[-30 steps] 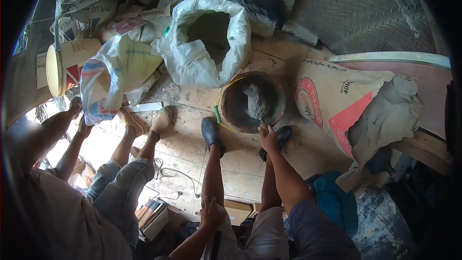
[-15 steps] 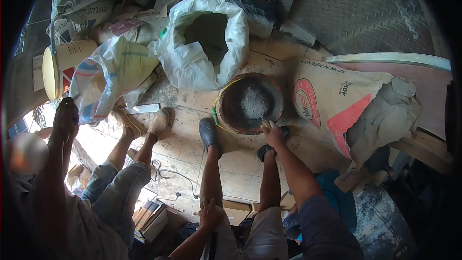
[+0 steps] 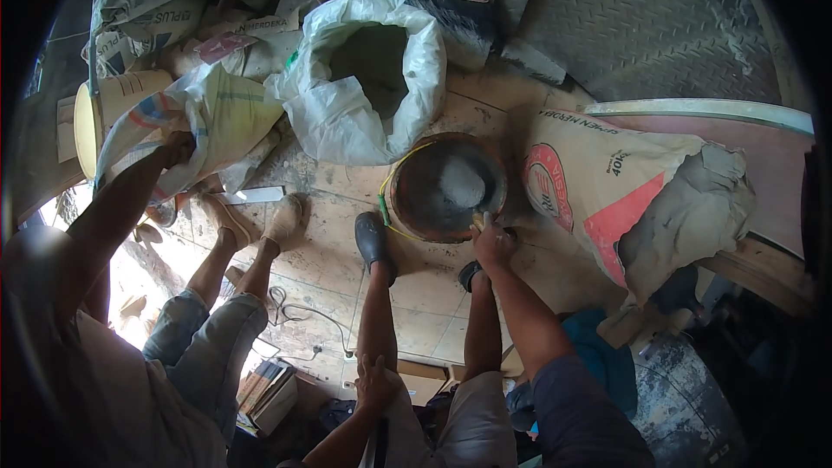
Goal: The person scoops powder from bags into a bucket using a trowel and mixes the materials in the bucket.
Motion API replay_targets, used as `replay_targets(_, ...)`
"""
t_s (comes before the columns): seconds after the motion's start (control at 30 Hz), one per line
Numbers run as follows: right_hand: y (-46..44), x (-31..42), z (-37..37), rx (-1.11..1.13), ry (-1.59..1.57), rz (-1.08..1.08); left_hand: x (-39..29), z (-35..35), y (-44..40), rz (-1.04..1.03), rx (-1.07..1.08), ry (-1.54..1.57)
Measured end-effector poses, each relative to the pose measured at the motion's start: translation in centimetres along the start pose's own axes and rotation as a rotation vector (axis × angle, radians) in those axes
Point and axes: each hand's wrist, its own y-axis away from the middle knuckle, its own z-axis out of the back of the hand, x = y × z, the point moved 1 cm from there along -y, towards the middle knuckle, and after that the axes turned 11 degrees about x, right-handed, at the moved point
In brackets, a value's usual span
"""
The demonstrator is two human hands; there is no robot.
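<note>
Basin (image 3: 425, 186) just beyond the fingers of my right hand (image 3: 495, 245); stirring its grey powder (image 3: 463, 183), by the look of it.
Left hand (image 3: 378, 384) lies spread, holding nothing. Right fingers closed round 1 tool handle (image 3: 477, 221), long axis pointing away, slightly left; far end unclear. Next stroke wants, I judge, a steady wrist.

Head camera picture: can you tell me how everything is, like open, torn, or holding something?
Basin: holding a grey heap.
White sack: mouth open.
Cement bag: torn open.
Striped sack: open, another person's hand at its mouth.
Bucket: contents hard to see.
Right hand: closed around a tool handle.
Left hand: resting on the left leg.
</note>
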Motion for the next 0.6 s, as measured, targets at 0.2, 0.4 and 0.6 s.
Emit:
replay_targets(0.2,0.8,1.0,-2.3,-0.117,0.001,0.014,-0.9,1.1,0.5,0.025,-0.002,-0.010)
replay_targets(0.4,1.2,1.1,-2.7,-0.283,0.114,0.045,-1.1,0.9,0.4,0.032,0.000,-0.030)
replay_targets(0.6,0.1,-0.1,-1.1,-0.318,0.193,0.129,-1.2,1.2,0.1,0.032,0.026,-0.016)
